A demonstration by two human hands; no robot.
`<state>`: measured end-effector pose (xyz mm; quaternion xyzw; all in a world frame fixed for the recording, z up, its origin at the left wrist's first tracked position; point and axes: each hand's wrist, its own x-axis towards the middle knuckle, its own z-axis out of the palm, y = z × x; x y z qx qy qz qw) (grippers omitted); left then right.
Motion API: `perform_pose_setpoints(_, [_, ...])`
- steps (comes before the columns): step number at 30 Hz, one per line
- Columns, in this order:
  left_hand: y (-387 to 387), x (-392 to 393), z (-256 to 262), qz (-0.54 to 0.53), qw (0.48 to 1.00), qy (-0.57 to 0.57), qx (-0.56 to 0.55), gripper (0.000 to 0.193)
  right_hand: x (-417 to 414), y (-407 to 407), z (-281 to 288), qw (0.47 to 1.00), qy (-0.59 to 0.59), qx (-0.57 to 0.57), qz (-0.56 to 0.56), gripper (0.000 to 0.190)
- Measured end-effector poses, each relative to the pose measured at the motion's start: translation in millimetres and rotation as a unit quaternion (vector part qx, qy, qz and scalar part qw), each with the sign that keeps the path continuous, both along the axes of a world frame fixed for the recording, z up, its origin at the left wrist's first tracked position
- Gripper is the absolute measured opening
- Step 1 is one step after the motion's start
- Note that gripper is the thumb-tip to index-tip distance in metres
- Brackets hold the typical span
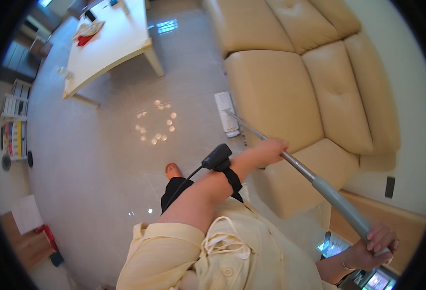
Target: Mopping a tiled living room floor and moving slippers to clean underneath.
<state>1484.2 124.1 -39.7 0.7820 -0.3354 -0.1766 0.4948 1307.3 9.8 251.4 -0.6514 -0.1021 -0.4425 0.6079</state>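
Observation:
A flat mop with a metal pole runs diagonally across the view. Its white rectangular mop head [226, 116] lies on the tiled floor beside the base of the tan leather sofa [274, 87]. My left hand [273, 149] is closed around the middle of the metal pole [296, 165]. Farther up, my right hand [378, 241] grips the end of the grey handle [340, 204]. A black device [217, 156] with a cable is strapped to my left forearm.
A cream table [108, 47] stands at the upper left, bearing a cloth [89, 29], a black bottle [89, 14] and a clear glass [65, 73]. Along the left wall is a small bookshelf [15, 139]. The wooden ledge [387, 228] borders the lower right.

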Motion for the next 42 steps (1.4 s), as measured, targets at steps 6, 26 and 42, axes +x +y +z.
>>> perform_pose_setpoints(6, [35, -3, 2, 0.023, 0.998, -0.012, -0.056, 0.017, 14, 31, 5, 0.999, -0.021, -0.044, -0.006, 0.022])
perform_pose_setpoints(26, [513, -96, -103, 0.406, 0.861, 0.093, 0.292, 0.022, 87, 321, -157, 0.845, 0.333, -0.013, 0.418, 0.01])
perform_pose_setpoints(42, [408, -126, -47, 0.258, 0.934, -0.116, 0.217, 0.02, 25, 202, -114, 0.903, 0.164, 0.08, 0.39, 0.032])
